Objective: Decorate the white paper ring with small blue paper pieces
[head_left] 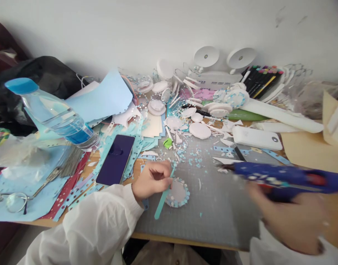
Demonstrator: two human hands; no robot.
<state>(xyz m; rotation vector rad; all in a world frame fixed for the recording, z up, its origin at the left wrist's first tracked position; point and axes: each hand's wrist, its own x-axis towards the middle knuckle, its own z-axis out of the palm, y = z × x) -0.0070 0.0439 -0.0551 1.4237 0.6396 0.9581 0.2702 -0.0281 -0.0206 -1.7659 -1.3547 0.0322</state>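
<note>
My left hand (152,179) is closed on a slim, flat teal stick (160,206), which slants down toward the table edge. Just beneath and beside that hand lies a white paper disc (178,191), its rim lined with small blue and white pieces. Out to the right, my right hand (290,217) is wrapped round a blue hot glue gun (271,173), blurred by motion. The glue gun's dark nozzle points left, and small flower-shaped bits cling to its side. Both the disc and the stick are over a grey cutting mat (213,217).
Blue and white paper bits (195,158) litter the mat. Left of my hands are a phone (115,160), a water bottle (57,114) and eyeglasses (16,201). Behind are white discs (200,130), a white device (256,138) and several markers (261,82) against the wall.
</note>
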